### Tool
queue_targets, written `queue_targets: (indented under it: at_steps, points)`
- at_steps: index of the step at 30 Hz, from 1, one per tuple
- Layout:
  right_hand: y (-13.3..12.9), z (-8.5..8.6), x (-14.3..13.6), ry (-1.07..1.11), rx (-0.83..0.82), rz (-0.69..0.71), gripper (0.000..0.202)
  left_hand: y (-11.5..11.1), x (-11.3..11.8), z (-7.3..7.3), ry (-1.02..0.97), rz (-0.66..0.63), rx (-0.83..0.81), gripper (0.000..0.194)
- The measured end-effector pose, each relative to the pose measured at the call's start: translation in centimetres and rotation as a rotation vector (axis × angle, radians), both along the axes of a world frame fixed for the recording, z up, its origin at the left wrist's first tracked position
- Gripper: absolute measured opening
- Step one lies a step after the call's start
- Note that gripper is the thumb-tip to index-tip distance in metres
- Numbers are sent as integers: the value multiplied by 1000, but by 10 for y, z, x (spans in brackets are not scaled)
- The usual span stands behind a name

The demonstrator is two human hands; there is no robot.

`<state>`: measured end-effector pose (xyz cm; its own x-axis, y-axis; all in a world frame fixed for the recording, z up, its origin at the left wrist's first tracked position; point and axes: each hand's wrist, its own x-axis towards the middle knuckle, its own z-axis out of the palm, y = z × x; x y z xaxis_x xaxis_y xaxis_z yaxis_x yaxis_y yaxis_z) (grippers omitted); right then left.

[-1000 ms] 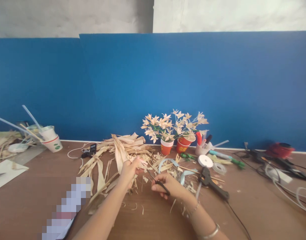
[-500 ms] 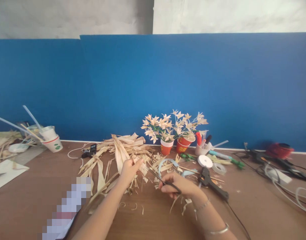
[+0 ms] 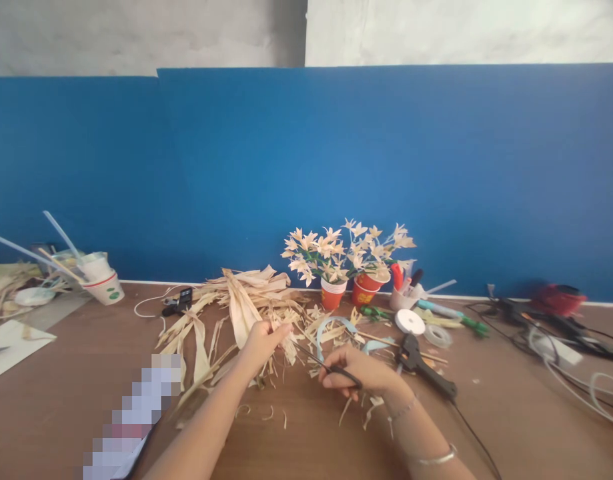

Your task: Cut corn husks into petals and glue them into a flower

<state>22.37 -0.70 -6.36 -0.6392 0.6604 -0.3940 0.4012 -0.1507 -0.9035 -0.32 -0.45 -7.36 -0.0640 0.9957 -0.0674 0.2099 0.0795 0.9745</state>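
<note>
My right hand (image 3: 345,373) grips a pair of dark-handled scissors (image 3: 343,375), their blades pointing up and left toward my other hand. My left hand (image 3: 262,341) is closed, thumb against the fingers, at the front of a heap of dried corn husks (image 3: 242,300). It appears to pinch a pale piece of husk, which blends with the scraps behind it. Thin husk trimmings (image 3: 269,413) lie on the table below my hands. Beyond them, pale husk flowers (image 3: 326,247) stand in red paper cups (image 3: 332,295).
Right of my right hand lies a black glue gun (image 3: 426,370) with its cord, near a white spool (image 3: 410,322) and a clear tape roll (image 3: 437,335). White cups (image 3: 105,288) with straws stand far left. A blurred-out phone-like slab (image 3: 133,420) lies front left. Cables (image 3: 561,360) tangle at right.
Both hands stay nearly in place. The left thumb and fingers have shifted slightly right, closer to the scissor tips. The view has drifted very slightly.
</note>
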Motion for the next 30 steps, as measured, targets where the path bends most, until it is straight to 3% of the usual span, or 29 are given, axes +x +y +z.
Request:
queue_targets:
  at_steps: [10, 17, 24, 27, 30]
  points:
    - [1, -5, 0, -26, 38, 3, 21, 7, -2, -20, 9, -22, 10, 37]
    - [2, -4, -1, -34, 82, 19, 19, 3, 3, -13, 90, 35, 30, 38]
    - [3, -6, 4, 33, 0, -9, 25, 5, 1, -14, 48, 83, 35, 39]
    - [5, -9, 0, 175, 24, -110, 31, 3, 2, -9, 44, 167, 51, 42]
    - [3, -8, -15, 317, 73, -302, 37, -2, 8, -4, 81, 154, 84, 44]
